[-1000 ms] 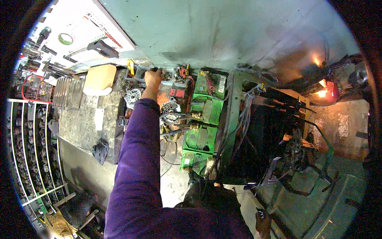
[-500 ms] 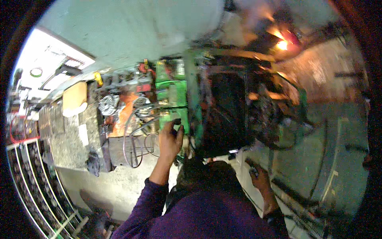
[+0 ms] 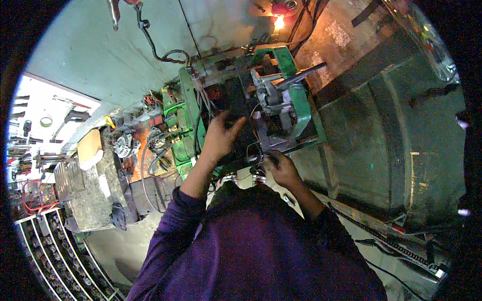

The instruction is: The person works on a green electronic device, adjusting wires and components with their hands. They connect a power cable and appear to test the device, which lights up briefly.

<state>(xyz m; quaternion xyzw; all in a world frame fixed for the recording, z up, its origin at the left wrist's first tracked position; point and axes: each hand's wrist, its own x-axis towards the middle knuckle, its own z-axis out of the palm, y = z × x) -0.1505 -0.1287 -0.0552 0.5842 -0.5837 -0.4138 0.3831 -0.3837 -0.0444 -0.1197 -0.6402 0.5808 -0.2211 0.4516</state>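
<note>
My left hand (image 3: pixel 220 138) reaches over the dark recess of a green-framed machine (image 3: pixel 185 100). Its thumb and fingers are spread apart, and I see nothing held between them. Beside it, several grey cables (image 3: pixel 203 98) hang down along the green upright. My right hand (image 3: pixel 285 173) is at the machine's near edge with its fingers curled. A small dark thing shows at its fingertips, too unclear to name. Just beyond that hand, a grey metal unit like an alternator (image 3: pixel 273 95) sits in a green bracket (image 3: pixel 300 108), with a dark lever (image 3: pixel 304 75) across it.
A worn workbench (image 3: pixel 93 183) at the left holds a round finned alternator part (image 3: pixel 126 144) and a tan board (image 3: pixel 89 145). Tools hang on a white panel (image 3: pixel 55 98). A rack of parts (image 3: pixel 55 251) stands low left. A lit lamp (image 3: pixel 278 24) glows at the back.
The view has swung, bringing the machine nearer the middle. My left hand has left the green boxes for the recess. My right hand has risen from low right to the machine's near edge.
</note>
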